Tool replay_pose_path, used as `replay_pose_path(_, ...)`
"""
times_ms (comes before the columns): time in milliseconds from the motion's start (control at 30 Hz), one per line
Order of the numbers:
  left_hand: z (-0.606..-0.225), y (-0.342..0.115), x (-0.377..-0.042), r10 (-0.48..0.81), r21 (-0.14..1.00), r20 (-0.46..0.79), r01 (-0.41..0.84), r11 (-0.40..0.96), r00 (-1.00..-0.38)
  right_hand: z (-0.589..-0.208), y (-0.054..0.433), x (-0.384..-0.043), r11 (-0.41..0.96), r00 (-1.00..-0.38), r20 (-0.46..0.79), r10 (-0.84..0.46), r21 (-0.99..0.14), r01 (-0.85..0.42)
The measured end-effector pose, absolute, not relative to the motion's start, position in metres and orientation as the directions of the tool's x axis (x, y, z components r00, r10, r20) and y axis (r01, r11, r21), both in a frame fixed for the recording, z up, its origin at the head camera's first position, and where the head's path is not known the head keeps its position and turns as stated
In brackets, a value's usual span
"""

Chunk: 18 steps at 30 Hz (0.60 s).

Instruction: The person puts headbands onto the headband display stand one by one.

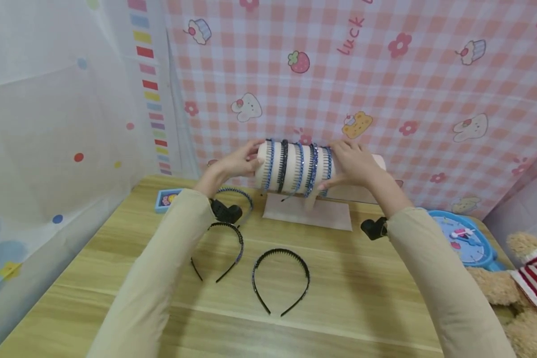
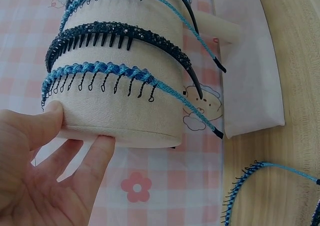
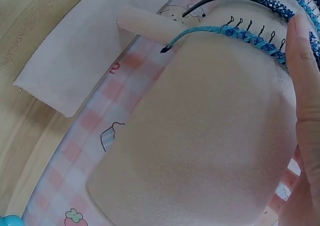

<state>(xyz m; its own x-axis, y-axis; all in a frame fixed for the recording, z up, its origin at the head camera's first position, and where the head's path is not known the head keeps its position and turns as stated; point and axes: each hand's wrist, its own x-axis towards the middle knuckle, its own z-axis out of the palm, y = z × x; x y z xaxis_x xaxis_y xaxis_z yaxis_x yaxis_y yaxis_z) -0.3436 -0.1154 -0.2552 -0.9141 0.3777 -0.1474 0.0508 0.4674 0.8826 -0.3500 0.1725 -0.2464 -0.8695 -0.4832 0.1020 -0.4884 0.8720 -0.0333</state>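
A cream padded headband stand (image 1: 340,191), a horizontal roll on a post with a flat base (image 1: 304,214), carries several blue and black toothed headbands (image 2: 120,73). At its left end my left hand (image 1: 237,161) holds the rim, thumb on the roll's side beside a light-blue braided headband and fingertips on the end edge. My right hand (image 1: 355,161) spans the roll farther right. One of its straight fingers (image 3: 301,70) lies against the rightmost blue braided headband (image 3: 250,38); its other fingers reach over the roll's far side and are partly hidden.
On the wooden table (image 1: 331,308) lie a black headband (image 1: 281,251), another dark headband (image 1: 239,248) and a blue one (image 1: 248,199) partly behind my left arm. A blue toy clock (image 1: 465,238) and teddy bear (image 1: 523,303) are at right. A checked cloth (image 1: 273,64) hangs behind.
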Motion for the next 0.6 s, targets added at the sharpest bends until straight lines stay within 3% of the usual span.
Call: replay_pose_path(600, -0.257, -0.115, -0.344, 0.387, 0.892, -0.133, 0.06, 0.447, -0.912, -0.257, 0.196, -0.335, 0.865, -0.881, 0.126, -0.456, -0.172, -0.472)
